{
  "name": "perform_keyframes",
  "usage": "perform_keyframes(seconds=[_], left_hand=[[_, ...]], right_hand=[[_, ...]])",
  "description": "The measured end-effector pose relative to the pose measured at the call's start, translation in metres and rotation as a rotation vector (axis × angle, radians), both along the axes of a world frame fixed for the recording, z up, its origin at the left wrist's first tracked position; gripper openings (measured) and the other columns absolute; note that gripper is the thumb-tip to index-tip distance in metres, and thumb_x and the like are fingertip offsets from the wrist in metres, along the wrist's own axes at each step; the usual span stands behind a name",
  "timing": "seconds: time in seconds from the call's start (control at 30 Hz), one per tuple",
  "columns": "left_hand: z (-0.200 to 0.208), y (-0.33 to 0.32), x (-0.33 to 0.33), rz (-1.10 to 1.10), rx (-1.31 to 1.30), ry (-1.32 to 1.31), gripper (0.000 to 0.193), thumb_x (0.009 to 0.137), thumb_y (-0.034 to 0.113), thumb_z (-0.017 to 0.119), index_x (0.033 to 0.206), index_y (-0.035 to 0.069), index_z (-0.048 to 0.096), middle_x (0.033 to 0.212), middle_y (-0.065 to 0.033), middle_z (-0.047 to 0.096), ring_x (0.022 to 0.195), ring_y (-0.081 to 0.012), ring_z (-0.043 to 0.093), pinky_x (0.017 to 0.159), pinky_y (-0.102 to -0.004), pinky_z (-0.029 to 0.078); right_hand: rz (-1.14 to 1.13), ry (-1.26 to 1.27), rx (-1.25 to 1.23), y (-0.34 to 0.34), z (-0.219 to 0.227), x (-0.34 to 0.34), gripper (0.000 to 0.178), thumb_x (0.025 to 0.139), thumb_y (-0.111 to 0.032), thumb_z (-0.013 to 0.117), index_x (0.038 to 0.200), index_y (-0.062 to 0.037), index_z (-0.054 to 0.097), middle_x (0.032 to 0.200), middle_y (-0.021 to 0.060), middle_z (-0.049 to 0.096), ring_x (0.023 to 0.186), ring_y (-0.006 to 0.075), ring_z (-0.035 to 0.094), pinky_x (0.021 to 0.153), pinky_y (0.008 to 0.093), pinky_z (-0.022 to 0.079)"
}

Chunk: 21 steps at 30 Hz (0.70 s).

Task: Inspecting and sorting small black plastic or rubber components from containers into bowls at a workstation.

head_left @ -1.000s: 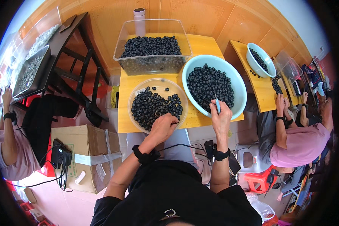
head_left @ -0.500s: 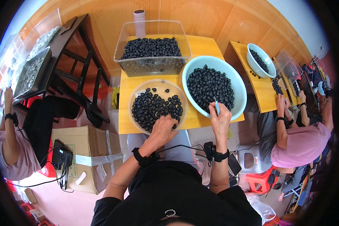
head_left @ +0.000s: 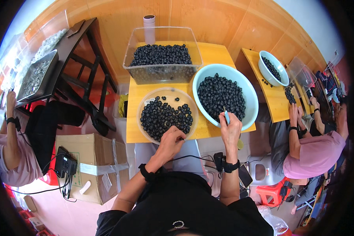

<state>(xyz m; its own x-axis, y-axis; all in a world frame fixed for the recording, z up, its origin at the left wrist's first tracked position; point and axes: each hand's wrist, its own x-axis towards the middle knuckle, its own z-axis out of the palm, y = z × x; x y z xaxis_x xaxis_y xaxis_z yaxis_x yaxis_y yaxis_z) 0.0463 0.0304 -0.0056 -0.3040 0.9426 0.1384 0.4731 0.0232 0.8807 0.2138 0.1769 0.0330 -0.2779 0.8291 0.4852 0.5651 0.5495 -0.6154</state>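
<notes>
My left hand (head_left: pixel 171 141) is over the near rim of a round clear tray (head_left: pixel 142 103), fingers pinched on a small round black piece (head_left: pixel 181 138) that is mostly hidden. Inside the tray lie many more such pieces (head_left: pixel 158 118), some with a paler spot in the middle. On the right, my right hand (head_left: pixel 231 129) grips a small tool with a light blue handle (head_left: pixel 227 117), its thin tip pointing up and away. That hand is at the near edge of a light blue basin (head_left: pixel 252 103), which holds a heap of black pieces (head_left: pixel 220 96).
Behind the tray stands a clear rectangular bin (head_left: pixel 161 74) of black pieces, with a pink bottle (head_left: pixel 149 31) beyond it. All rest on a yellow table (head_left: pixel 132 131). A cardboard box (head_left: pixel 78 147) is at left. People work at both sides; another blue basin (head_left: pixel 281 82) stands right.
My left hand has drawn back from the pieces in the tray toward its near rim, with the fingers pinched. My right hand stays by the basin with the tool. The view has shifted slightly.
</notes>
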Motion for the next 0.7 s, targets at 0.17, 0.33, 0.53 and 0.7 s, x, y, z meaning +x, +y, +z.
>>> perform_keyframes(seconds=[0.17, 0.33, 0.53, 0.7], left_hand=[[-0.004, -0.007, -0.013, 0.058, -0.01, -0.57, 0.016, 0.079, 0.0, 0.064, 0.095, 0.0, 0.063, 0.088, -0.0067, 0.064, 0.075, -0.0126, 0.062, 0.066, -0.0242, 0.049], [0.018, -0.017, -0.029, -0.024, 0.113, -1.157, 0.016, 0.084, 0.002, 0.061, 0.1, 0.0, 0.058, 0.093, -0.0086, 0.064, 0.081, -0.0159, 0.064, 0.071, -0.0258, 0.054], [0.019, -0.016, -0.03, -0.12, 0.155, -1.314, 0.014, 0.086, 0.001, 0.058, 0.1, 0.001, 0.057, 0.096, -0.01, 0.063, 0.087, -0.0194, 0.065, 0.076, -0.0282, 0.055], [0.02, -0.015, -0.031, -0.103, 0.138, -1.3, 0.017, 0.086, 0.001, 0.058, 0.102, 0.001, 0.057, 0.096, -0.009, 0.063, 0.087, -0.0166, 0.064, 0.072, -0.0236, 0.054]], right_hand=[[0.025, 0.041, 0.006, -0.001, -0.002, 0.002, 0.01, 0.077, -0.006, 0.065, 0.083, 0.0012, 0.063, 0.072, 0.0169, 0.06, 0.066, 0.0349, 0.059, 0.058, 0.0389, 0.044], [0.085, 0.122, -0.073, -0.017, 0.007, -0.001, 0.009, 0.079, -0.007, 0.065, 0.083, 0.0011, 0.064, 0.067, 0.0095, 0.06, 0.058, 0.015, 0.054, 0.055, 0.0281, 0.041], [0.213, 0.083, -0.327, -0.049, -0.002, -0.012, 0.013, 0.079, -0.009, 0.066, 0.088, 0.0012, 0.065, 0.074, 0.0147, 0.063, 0.063, 0.0231, 0.061, 0.058, 0.0318, 0.045], [0.37, 0.087, -0.464, -0.068, 0.0, -0.024, 0.017, 0.08, -0.012, 0.066, 0.089, 0.0029, 0.065, 0.077, 0.0156, 0.064, 0.066, 0.0225, 0.062, 0.058, 0.0309, 0.046]])
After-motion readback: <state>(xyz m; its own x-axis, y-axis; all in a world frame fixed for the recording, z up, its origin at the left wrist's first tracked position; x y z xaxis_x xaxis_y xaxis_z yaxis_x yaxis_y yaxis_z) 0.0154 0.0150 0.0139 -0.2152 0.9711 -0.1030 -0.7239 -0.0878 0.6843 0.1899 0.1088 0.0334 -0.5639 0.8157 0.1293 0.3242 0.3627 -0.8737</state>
